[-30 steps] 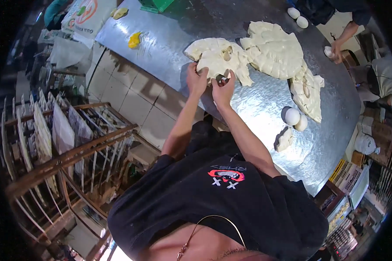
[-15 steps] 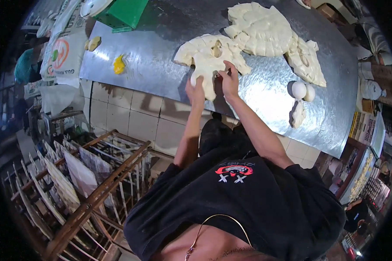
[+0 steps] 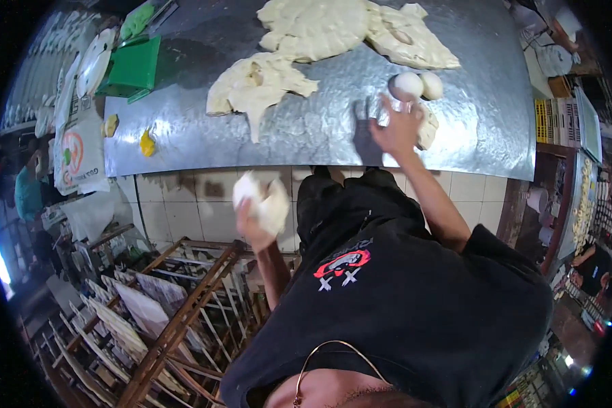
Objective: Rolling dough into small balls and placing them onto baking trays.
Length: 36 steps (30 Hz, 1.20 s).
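Observation:
My left hand [image 3: 255, 228] grips a soft, pale piece of dough [image 3: 270, 207], held up in front of the table's near edge. To the right, my right hand [image 3: 398, 130] reaches over the metal table [image 3: 333, 139] with its fingers apart. It is beside a small flattened dough scrap [image 3: 426, 129], just below two round dough balls [image 3: 431, 86]; whether it touches the scrap is unclear. A torn dough slab [image 3: 238, 92] with a tapering tail lies left of the middle. Behind it spread a large dough mass [image 3: 313, 30] and a further dough slab [image 3: 418, 41].
A green scale [image 3: 130, 69] stands at the table's far left, near a yellow lump [image 3: 147, 143] and a tan lump [image 3: 110, 126]. A wooden rack [image 3: 177, 326] of boards stands at lower left. A printed sack [image 3: 81, 153] hangs beside the table's left end.
My left hand has come away from the torn slab with a dough piece and moved off the table edge. My right hand has let go and moved right to the dough balls. The view has shifted.

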Each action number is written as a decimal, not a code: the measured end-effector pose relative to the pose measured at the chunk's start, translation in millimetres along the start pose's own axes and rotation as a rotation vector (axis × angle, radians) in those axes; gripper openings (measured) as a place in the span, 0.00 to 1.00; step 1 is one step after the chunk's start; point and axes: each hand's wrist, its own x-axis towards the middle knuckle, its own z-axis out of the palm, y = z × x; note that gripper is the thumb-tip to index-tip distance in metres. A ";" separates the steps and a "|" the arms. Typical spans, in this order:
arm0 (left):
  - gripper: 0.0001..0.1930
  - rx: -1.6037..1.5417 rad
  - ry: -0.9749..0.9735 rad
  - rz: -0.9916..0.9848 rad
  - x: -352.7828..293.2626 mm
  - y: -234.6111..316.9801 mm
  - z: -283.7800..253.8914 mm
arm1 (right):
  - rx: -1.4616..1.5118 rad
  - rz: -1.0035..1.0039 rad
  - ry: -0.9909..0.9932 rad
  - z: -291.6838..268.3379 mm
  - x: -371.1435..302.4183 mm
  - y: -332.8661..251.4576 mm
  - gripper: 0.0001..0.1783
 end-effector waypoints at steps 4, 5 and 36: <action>0.29 0.869 0.167 -0.096 119.0 -100.8 44.3 | 0.144 0.236 -0.165 -11.9 -33.9 114.4 0.27; 0.30 1.432 0.058 -0.095 150.5 -114.3 30.2 | 0.542 0.254 -0.297 -6.5 -40.3 131.0 0.25; 0.18 2.529 0.218 0.801 179.1 -261.5 15.1 | 0.199 0.206 0.195 33.0 -68.4 236.1 0.25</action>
